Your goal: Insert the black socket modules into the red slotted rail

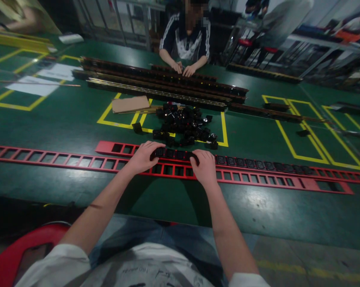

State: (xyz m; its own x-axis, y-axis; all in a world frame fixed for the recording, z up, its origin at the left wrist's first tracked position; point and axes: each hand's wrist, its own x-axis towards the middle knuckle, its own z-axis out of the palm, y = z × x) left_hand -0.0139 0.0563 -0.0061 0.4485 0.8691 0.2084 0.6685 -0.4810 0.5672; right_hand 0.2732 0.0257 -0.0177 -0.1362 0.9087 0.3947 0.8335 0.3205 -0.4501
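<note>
A long red frame [106,147] with a row of square openings lies across the table, many of its openings filled with black square inserts [180,154]. In front of it, a second red frame [168,170] shows open slots. My left hand [144,158] curls its fingers and thumb around a black insert at the left end of the filled row. My right hand [204,164] grips another black insert further along the same row, its thumb on the near side. The fingers partly hide both inserts. Beyond my hands lies a heap of loose black parts [184,121].
A piece of brown cardboard [130,104] lies left of the heap. Long dark rails [156,89] run across the table behind it. Opposite, a co-worker's hands [184,69] touch a rail. White papers [36,84] and yellow tape outlines [224,129] mark the green table [63,123].
</note>
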